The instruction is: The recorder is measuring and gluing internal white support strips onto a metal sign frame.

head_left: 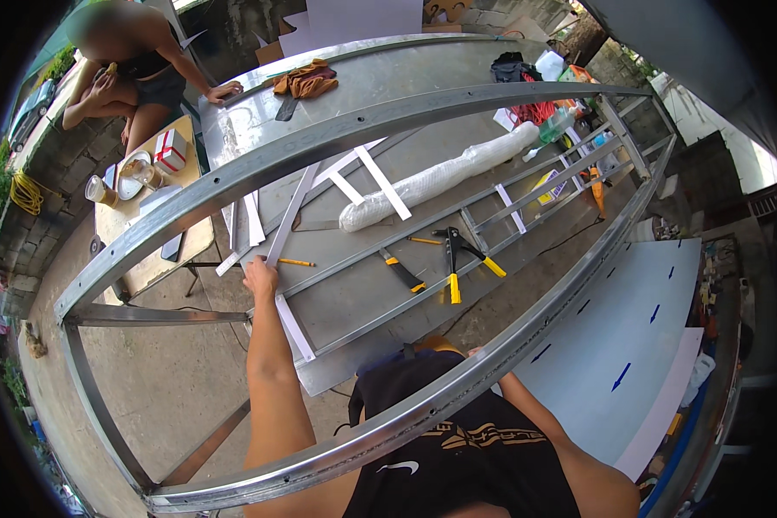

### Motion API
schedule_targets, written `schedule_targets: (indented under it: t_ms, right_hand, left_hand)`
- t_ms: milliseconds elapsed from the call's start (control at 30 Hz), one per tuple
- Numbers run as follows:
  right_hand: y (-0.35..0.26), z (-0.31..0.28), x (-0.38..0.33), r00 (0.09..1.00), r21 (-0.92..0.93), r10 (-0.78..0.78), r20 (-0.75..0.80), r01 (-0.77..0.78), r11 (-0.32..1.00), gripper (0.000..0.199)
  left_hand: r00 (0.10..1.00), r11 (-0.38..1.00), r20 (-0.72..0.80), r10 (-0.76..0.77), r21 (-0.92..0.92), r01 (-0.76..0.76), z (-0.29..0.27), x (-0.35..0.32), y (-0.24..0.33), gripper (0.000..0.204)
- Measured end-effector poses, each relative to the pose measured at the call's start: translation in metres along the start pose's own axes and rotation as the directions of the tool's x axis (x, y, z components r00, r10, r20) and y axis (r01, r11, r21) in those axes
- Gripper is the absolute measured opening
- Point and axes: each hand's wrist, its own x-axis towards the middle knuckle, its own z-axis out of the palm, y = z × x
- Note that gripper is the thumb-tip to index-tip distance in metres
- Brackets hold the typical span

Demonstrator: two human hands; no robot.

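Left hand [261, 277]: fingers closed around the near end of a white strip [293, 213], seemingly pinching it, well left of the riveter [454, 261]; right hand [474, 352]: nearer the wearer than the riveter, mostly hidden behind the frame [432, 411], grip cannot be told. White strip: slanting away, left of the riveter; also on that side, one pencil [296, 262]. Handling, as judged: thin, bendable stock, best pinched lightly by its edges, kept flat, with the free hand steadying the far end against bowing.
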Motion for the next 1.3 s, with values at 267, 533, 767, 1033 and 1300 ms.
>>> schedule_targets:
  t_ms: [267, 533, 767, 1033, 1300]
  right_hand:
    - [-0.067, 0.018, -0.038, 0.995, -0.224, -0.008, -0.103, -0.015, 0.975, 0.025]
    - [-0.208, 0.022, 0.01, 0.856, -0.457, -0.517, 0.016, 0.466, 0.758, 0.025]
    - [-0.419, 0.045, 0.022, 0.719, -0.003, -0.675, 0.167, 0.685, 0.728, 0.051]
    - [-0.453, 0.068, 0.007, 0.375, 0.401, -0.761, 0.53, 0.68, 0.614, 0.047]
    - [-0.559, 0.127, -0.107, 0.044, 0.271, -0.817, 0.575, 0.932, 0.24, 0.032]
  left_hand:
    - [0.989, 0.907, -0.126, 0.081, -0.402, -0.125, 0.014, -0.02, -0.012, 0.028]
    - [0.998, 0.493, 0.065, 0.016, -0.869, 0.048, 0.038, -0.169, -0.051, 0.024]
    - [0.965, 0.43, 0.262, 0.026, -0.874, 0.226, 0.08, -0.302, -0.095, 0.022]
    - [0.973, 0.389, 0.175, -0.15, -0.895, 0.221, 0.142, -0.413, -0.117, 0.019]
    - [0.969, 0.762, -0.191, -0.156, -0.648, -0.005, 0.086, -0.32, -0.062, 0.018]
